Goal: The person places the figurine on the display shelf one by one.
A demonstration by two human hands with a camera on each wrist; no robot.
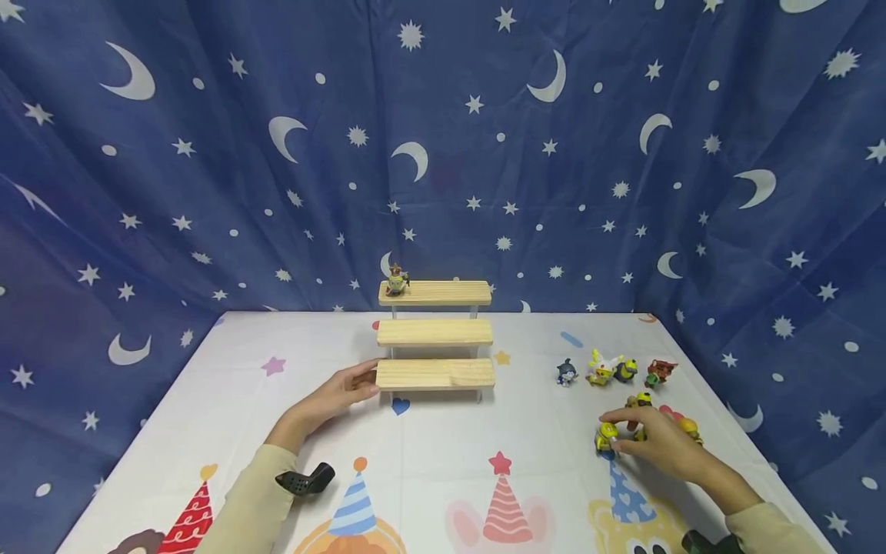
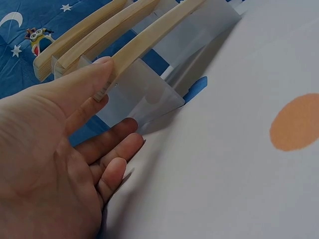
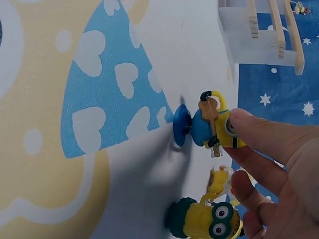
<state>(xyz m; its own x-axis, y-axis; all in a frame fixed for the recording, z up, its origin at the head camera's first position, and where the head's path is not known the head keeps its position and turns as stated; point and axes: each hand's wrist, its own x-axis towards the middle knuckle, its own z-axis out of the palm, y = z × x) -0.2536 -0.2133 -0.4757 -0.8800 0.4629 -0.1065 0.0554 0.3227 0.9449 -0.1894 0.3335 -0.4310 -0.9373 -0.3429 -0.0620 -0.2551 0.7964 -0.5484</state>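
One guitar-bearing yellow figurine point(image 3: 203, 130), upright, is pinched by its head in the right hand point(image 1: 661, 445), well to the right of a three-tiered stand point(image 1: 434, 332) whose left end the left hand point(image 1: 335, 392) grips.

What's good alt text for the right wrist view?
A right hand pinches a yellow toy figure with a guitar beside a blue hat printed on the tablecloth. Lower down: a goggled yellow figure; upper right: a tiered wooden shelf.
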